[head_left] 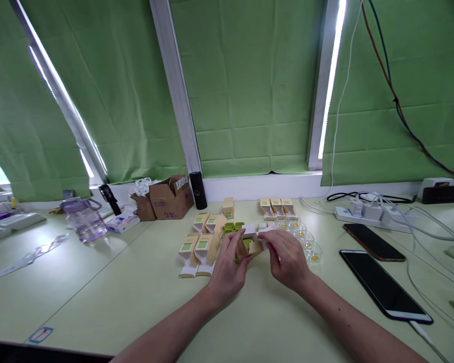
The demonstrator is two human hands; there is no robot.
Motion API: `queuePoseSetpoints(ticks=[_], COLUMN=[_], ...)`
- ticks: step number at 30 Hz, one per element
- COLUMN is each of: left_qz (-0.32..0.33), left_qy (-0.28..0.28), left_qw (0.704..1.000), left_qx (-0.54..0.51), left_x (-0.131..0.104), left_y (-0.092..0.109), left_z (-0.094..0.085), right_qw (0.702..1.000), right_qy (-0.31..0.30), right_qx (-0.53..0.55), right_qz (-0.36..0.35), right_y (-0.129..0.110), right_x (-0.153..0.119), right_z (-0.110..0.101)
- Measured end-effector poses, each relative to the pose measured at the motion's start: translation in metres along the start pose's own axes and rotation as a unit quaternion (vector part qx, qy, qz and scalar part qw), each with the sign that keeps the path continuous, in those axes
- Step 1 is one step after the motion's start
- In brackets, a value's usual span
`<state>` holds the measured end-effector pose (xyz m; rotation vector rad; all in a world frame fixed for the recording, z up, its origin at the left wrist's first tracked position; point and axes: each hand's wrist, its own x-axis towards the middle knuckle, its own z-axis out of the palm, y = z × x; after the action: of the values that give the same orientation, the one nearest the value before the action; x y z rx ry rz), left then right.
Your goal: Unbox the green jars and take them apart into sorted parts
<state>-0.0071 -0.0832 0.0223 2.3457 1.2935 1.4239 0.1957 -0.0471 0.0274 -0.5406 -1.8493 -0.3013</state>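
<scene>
In front of me, my left hand (229,264) grips the left side of a small open tan box (256,247) with a white inside. Fingers of my right hand (288,256) pinch the box's right edge or flap. Something green shows inside or just behind the box. Beyond my hands sit green pieces (232,226). To the left stand several open tan boxes (203,245) with green windows. Clear cups with yellow bits (308,245) form a row on the right. More open tan boxes (276,207) stand at the back, near a closed tan box (228,207).
Two phones (386,285) (374,242) and a power strip (374,218) with cables lie on the right. Further left are a cardboard box (170,196), a black cylinder (198,190), a tissue pack (123,221) and a water bottle (86,221).
</scene>
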Motion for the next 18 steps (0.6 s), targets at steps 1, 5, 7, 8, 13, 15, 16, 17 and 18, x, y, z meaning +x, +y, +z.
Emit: queuePoseSetpoints(ticks=[1,5,7,8,13,15,16,17,18], left_qz=[0.001,-0.012,-0.024,-0.028,-0.019,-0.015,-0.016,-0.018,-0.021], left_qy=[0.006,0.015,0.014,0.016,0.03,0.035,0.035,0.033,0.029], left_qw=[1.0,0.999,0.999,0.998,0.998,0.998,0.998,0.998,0.998], left_qx=[-0.005,-0.029,-0.045,-0.051,-0.056,-0.052,-0.05,-0.048,-0.046], left_x=[0.0002,0.0003,0.0,-0.0001,0.0008,0.0014,0.0015,0.0015,0.0014], left_y=[-0.0005,-0.0038,-0.0056,-0.0064,-0.008,-0.0082,-0.0083,-0.0085,-0.0086], left_z=[-0.0001,0.0004,0.0012,0.0015,0.0009,0.0006,0.0006,0.0008,0.0009], right_qw=[1.0,0.999,0.999,0.998,0.998,0.997,0.997,0.996,0.996], right_qy=[-0.002,0.002,-0.001,-0.007,-0.049,-0.066,-0.074,-0.08,-0.086], right_qx=[0.005,0.035,0.048,0.052,0.049,0.041,0.035,0.027,0.019], right_qz=[0.002,0.017,0.02,0.02,0.011,0.002,-0.002,-0.006,-0.009], right_y=[-0.0021,-0.0073,-0.0082,-0.0083,-0.0068,-0.0068,-0.0071,-0.0074,-0.0077], right_x=[0.0006,0.0036,0.0042,0.004,0.0003,-0.0007,-0.001,-0.0012,-0.0014], right_z=[0.0002,-0.0004,-0.0013,-0.0017,-0.0017,-0.0011,-0.0007,-0.0003,0.0003])
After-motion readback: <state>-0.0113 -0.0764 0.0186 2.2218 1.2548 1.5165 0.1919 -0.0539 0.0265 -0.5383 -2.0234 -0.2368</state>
